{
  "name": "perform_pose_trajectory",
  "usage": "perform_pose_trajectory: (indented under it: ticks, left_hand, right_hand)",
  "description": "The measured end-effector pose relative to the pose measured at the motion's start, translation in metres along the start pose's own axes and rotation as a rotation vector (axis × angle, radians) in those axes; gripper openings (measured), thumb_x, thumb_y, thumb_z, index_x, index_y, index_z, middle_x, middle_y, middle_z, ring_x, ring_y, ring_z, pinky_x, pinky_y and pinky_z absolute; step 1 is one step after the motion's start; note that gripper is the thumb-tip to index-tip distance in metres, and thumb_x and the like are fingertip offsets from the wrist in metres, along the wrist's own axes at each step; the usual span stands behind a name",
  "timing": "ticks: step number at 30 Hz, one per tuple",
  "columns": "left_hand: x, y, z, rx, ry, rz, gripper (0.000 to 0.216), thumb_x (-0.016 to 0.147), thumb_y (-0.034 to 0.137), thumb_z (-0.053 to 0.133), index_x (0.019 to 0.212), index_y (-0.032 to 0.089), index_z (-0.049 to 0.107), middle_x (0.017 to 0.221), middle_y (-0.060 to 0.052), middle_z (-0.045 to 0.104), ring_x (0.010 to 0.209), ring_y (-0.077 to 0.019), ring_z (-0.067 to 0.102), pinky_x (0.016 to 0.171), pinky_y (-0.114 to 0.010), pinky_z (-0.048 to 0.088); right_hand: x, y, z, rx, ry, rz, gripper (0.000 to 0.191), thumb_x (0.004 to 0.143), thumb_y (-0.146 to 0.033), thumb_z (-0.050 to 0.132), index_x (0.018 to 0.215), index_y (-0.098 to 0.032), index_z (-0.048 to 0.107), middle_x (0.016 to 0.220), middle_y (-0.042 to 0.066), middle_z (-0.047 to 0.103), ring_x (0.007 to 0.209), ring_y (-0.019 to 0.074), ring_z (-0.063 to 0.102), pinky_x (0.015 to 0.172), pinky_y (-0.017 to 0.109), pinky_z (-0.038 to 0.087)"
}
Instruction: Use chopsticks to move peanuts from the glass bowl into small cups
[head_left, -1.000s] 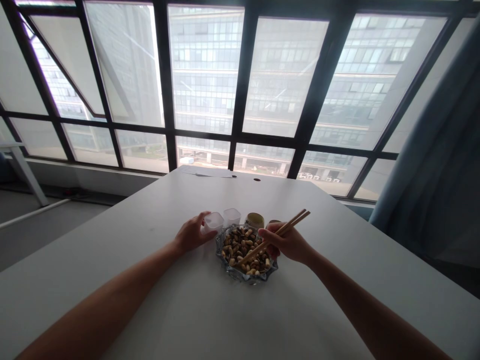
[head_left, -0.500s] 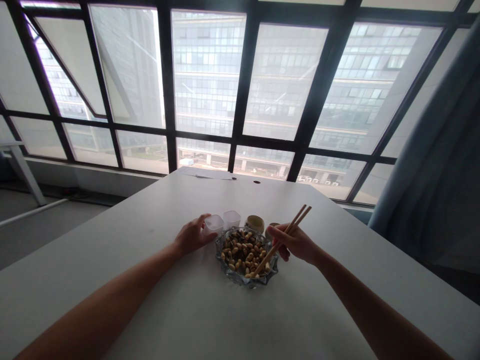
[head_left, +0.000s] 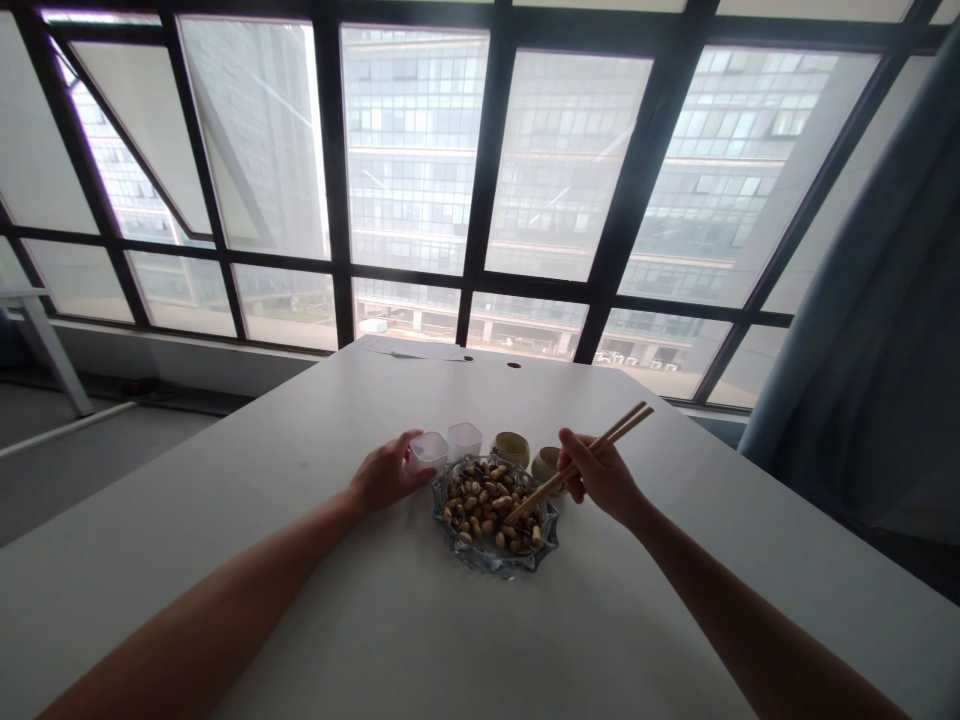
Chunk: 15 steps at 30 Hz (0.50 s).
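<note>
A clear glass bowl (head_left: 491,562) with a scalloped rim stands on the table, filled with pistachios and what look like darker seeds (head_left: 480,498). My right hand (head_left: 604,478) grips a pair of wooden chopsticks (head_left: 577,466), whose tips reach in among the nuts. At the bowl's far left, my left hand (head_left: 384,470) has thumb and fingers around a translucent plastic cup (head_left: 428,453). Beside that cup stands a second plastic cup (head_left: 465,440). Two yellowish round cups (head_left: 511,448) follow to the right, the outer one (head_left: 546,464) partly behind my right hand.
The white table (head_left: 345,620) stretches away to a large window wall. Papers (head_left: 412,348) lie at its far edge near a dark cable hole (head_left: 514,365). A blue curtain (head_left: 862,330) hangs on the right; another table's leg (head_left: 56,350) shows at left.
My right hand has moved right and tilted the chopsticks lower, with their tips shifting up from the bowl's near edge toward its middle. The outer round cup shows more. My left hand stays put.
</note>
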<state>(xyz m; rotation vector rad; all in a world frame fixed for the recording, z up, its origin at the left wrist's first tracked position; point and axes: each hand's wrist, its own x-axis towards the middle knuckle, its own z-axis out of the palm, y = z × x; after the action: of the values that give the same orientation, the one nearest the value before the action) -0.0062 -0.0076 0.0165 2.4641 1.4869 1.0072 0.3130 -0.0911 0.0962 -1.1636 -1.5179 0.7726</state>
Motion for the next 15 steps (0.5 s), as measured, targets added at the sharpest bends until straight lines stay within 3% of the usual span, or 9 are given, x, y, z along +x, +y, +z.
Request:
perform_pose_trajectory:
  ticks: [7, 15]
  left_hand:
    - [0.0003, 0.0004, 0.0006, 0.002, 0.005, -0.011, 0.065, 0.078, 0.054, 0.065, 0.133, 0.021, 0.051, 0.091, -0.006, 0.071, 0.082, -0.0244, 0.069, 0.077, -0.035, 0.054]
    - [0.0007, -0.0003, 0.0011, 0.012, 0.009, 0.0, 0.066, 0.078, 0.055, 0.064, 0.132, 0.02, 0.052, 0.09, -0.007, 0.071, 0.08, -0.0249, 0.069, 0.076, -0.036, 0.054]
  right_hand:
    - [0.001, 0.0031, -0.0054, 0.005, -0.185, 0.113, 0.062, 0.076, -0.076, 0.059, 0.053, -0.019, 0.053, 0.029, -0.004, 0.044, 0.025, 0.0102, 0.044, 0.028, 0.019, 0.029]
    - [0.0021, 0.0049, -0.0062, -0.07, -0.056, 0.012, 0.062, 0.078, -0.077, 0.057, 0.058, -0.018, 0.057, 0.033, -0.003, 0.049, 0.028, 0.0099, 0.048, 0.032, 0.02, 0.031]
